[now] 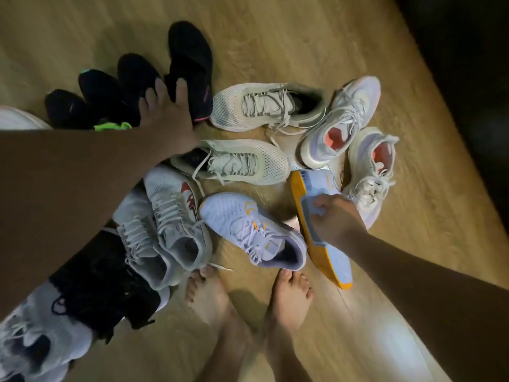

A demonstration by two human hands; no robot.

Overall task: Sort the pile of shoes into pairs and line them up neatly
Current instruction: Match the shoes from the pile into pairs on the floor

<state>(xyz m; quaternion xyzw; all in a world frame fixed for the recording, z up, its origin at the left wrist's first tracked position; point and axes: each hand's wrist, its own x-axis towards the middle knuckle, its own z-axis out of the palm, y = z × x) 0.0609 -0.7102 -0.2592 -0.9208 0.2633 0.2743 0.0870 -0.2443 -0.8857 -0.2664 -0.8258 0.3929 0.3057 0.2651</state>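
- Right hand (337,219): fingers curled, pinching the upper of the blue shoe (337,261), which was tilted on its side with the orange sole showing.
- Its mate (248,224) lay just beside it on the wooden floor (275,37).
- Left hand (165,117): fingers spread, tips at the black slipper (190,59); probably touching, view blurry.
- Beige mesh shoe (248,106) lay near the slipper.
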